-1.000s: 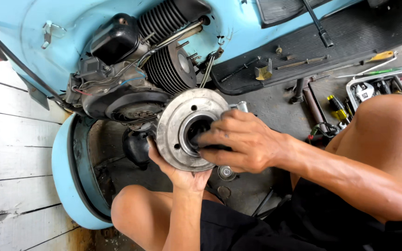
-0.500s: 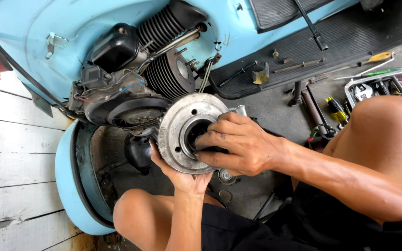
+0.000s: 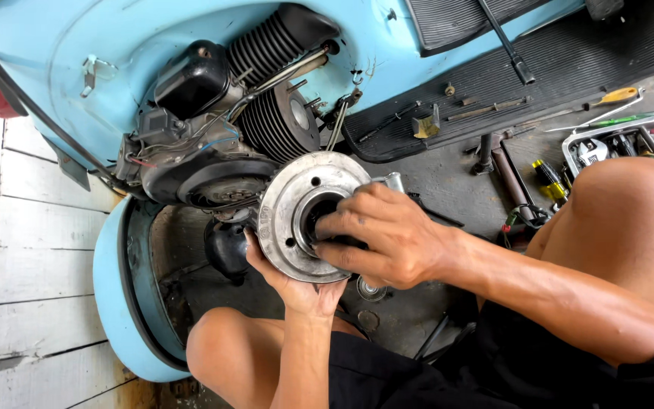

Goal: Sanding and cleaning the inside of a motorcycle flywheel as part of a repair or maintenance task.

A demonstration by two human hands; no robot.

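Grey metal hub (image 3: 297,216) clamped in left hand (image 3: 297,284); right hand (image 3: 384,235) grip hides its bore; finned engine (image 3: 266,113) behind.

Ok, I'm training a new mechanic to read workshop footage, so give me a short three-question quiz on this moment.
1. True or false: the left hand supports the round metal brake drum from below.
2. Where are the right hand fingers? A) inside the drum's centre hole B) on the yellow-handled screwdriver C) on the finned engine cylinder
3. What colour is the scooter body lying behind the drum?

Key: 1 true. 2 A. 3 light blue.
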